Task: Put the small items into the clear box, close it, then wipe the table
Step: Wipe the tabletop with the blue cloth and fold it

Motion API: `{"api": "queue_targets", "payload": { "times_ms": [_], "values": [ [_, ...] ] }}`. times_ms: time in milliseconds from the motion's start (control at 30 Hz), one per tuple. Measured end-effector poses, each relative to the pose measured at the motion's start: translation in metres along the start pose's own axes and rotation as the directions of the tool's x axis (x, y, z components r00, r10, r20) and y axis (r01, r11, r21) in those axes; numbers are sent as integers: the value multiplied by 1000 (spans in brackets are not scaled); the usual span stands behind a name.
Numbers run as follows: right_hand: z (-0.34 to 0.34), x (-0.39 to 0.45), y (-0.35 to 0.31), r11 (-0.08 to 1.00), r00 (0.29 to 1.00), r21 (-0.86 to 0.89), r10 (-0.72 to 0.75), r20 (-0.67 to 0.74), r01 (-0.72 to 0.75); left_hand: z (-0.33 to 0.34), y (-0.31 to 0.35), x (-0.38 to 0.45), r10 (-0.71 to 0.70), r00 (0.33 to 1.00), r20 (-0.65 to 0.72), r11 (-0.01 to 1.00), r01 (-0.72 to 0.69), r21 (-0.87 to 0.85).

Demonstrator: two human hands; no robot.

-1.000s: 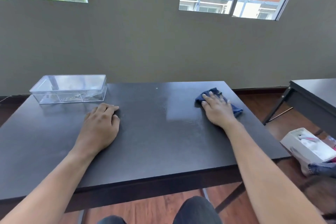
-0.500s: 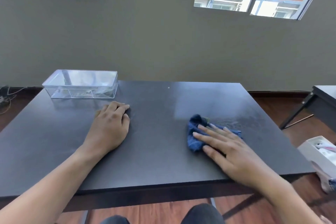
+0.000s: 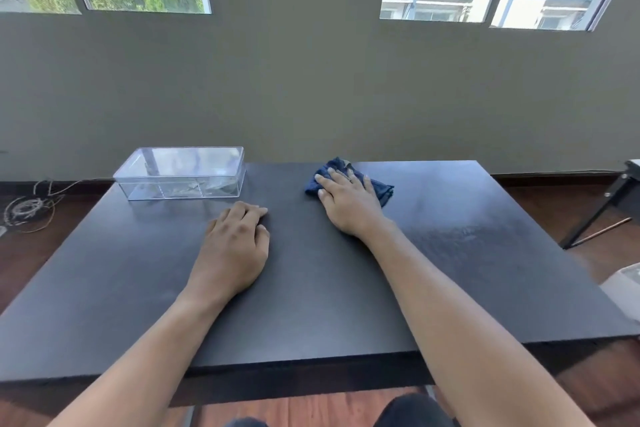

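Observation:
A clear lidded box (image 3: pixel 180 173) stands shut at the far left of the black table (image 3: pixel 467 253), with small items faintly visible inside. My right hand (image 3: pixel 348 203) presses flat on a crumpled dark blue cloth (image 3: pixel 379 185) near the table's far edge, just right of the box. My left hand (image 3: pixel 233 246) rests palm down on the tabletop in front of the box, fingers loosely curled, holding nothing. A dull wiped streak shows on the table's right part.
A grey wall with windows rises right behind the table. Coiled cables (image 3: pixel 27 208) lie on the wooden floor at the left. Another table's leg (image 3: pixel 599 208) and a white box (image 3: pixel 627 282) stand at the right.
My right hand has slid the blue cloth from the table's middle right up to the far edge near the box. My left hand has stayed in place.

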State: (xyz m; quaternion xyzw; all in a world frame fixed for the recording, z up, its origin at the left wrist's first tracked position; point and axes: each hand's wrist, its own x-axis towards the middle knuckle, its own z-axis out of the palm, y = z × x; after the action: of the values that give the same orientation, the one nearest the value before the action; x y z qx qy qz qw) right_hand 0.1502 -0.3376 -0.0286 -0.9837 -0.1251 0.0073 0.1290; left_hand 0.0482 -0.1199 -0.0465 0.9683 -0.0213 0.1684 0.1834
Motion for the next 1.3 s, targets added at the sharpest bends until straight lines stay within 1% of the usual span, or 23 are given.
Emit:
{"api": "queue_targets", "payload": {
  "times_ms": [100,200,300,367,433,500,633,733,800,833,867,933,1000,1067,1133,1200,1300],
  "values": [
    [4,-41,-15,989,989,18,-145,27,145,-1,-1,1,9,1000,-13,1000,-9,3],
    [1,-103,-4,964,964,40,-265,26,264,0,-2,2,13,1000,-14,1000,-13,8],
    [-11,-166,28,946,946,55,-323,40,320,2,-3,2,21,1000,-17,1000,-21,-5],
    [-24,-193,59,948,949,84,-312,50,307,4,-4,2,23,999,-23,1000,-23,-6],
    [-37,-204,96,966,971,101,-241,13,238,5,-3,1,26,999,-25,1000,-26,1],
    [-47,-200,134,987,991,94,-125,-38,128,5,-3,1,25,999,-24,1000,-25,7],
    [-55,-142,188,994,993,68,90,-81,-85,6,-3,1,30,999,-33,999,-29,20],
    [-52,-77,190,969,965,22,245,-94,-244,6,-2,1,26,999,-40,1000,-25,19],
    [-48,-41,165,949,947,23,317,-58,-316,6,-2,1,22,999,-44,1000,-21,15],
    [-45,-27,147,948,948,26,317,-38,-316,6,-1,1,19,999,-43,1000,-18,12],
    [-40,-16,126,957,957,29,288,-22,-287,6,-2,1,16,999,-40,1000,-15,9],
    [-26,-7,76,984,984,29,177,6,-177,5,-2,1,12,999,-32,1000,-12,6],
    [-10,-16,30,999,999,24,42,28,-43,5,-3,1,10,1000,-27,1000,-10,-2],
    [-1,-42,-2,995,995,38,-88,40,87,3,-3,2,8,1000,-29,1000,-9,-15],
    [1,-82,-13,978,979,60,-199,32,197,1,-3,1,9,1000,-26,1000,-10,-24],
    [-1,-124,-5,958,960,71,-279,22,277,-2,-4,1,-10,1000,-26,999,10,-32],
    [-12,-179,24,942,942,67,-332,54,329,-12,-14,-1,-30,999,-11,999,30,11]
  ]
}}
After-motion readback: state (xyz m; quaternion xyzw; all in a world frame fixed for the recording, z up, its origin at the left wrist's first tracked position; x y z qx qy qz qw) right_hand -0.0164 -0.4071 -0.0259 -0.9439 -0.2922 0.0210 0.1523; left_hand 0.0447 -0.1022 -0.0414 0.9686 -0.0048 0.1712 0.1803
